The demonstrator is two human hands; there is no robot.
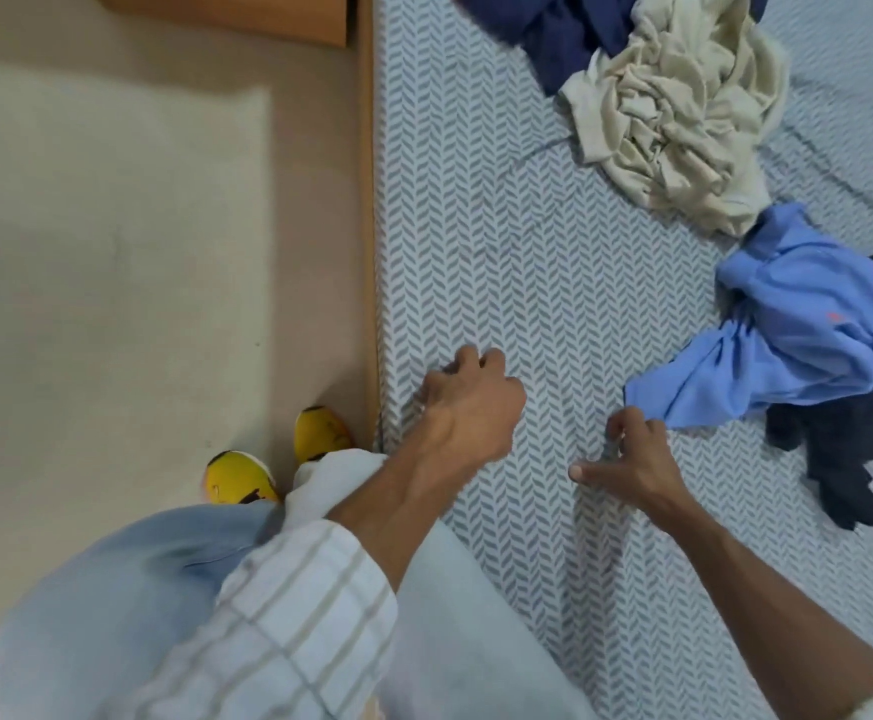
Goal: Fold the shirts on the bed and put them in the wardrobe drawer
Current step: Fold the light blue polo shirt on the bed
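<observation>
both hands pinch the bed sheet [554,283]: left hand [468,402] fingers curled, right hand [629,459] beside the blue shirt [798,324].

The bed [502,252] wears a grey herringbone sheet and has a wooden edge [367,200] along its left side. At its far right, a crumpled cream shirt [684,111] lies partly over a navy shirt [554,28]. Nearer, on the right, a light blue shirt [798,324] lies bunched, overlapping a black shirt [839,449]. Both hands touch the sheet near the bed's near left part. Left of the bed is the pale floor [112,252], with two yellow slippers [320,433] on it.
</observation>
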